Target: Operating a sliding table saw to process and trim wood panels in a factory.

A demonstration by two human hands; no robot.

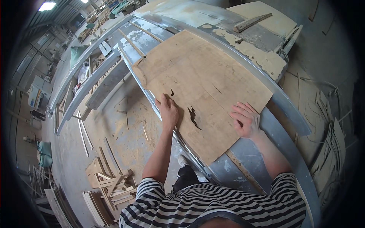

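Observation:
A thin tan plywood sheet [201, 76] lies over a grey curved metal-framed form [237, 155] in front of me. It has a ragged dark hole near its middle, a smaller hole to the left and a broken far-left edge. My left hand [169, 113] rests at the sheet's left edge beside the metal rim, fingers stretched forward and a little apart. Near the right corner, my right hand [246, 121] presses on the sheet's top, its fingers slightly bent and spread. Neither palm shows.
Scrap wood strips [114, 186] lie stacked on the floor at lower left. A slatted metal frame [91, 81] stretches away at left. Beyond the sheet, a wood offcut [253, 22] lies on a patchy surface. Torn sheets [329, 155] and cords are at right.

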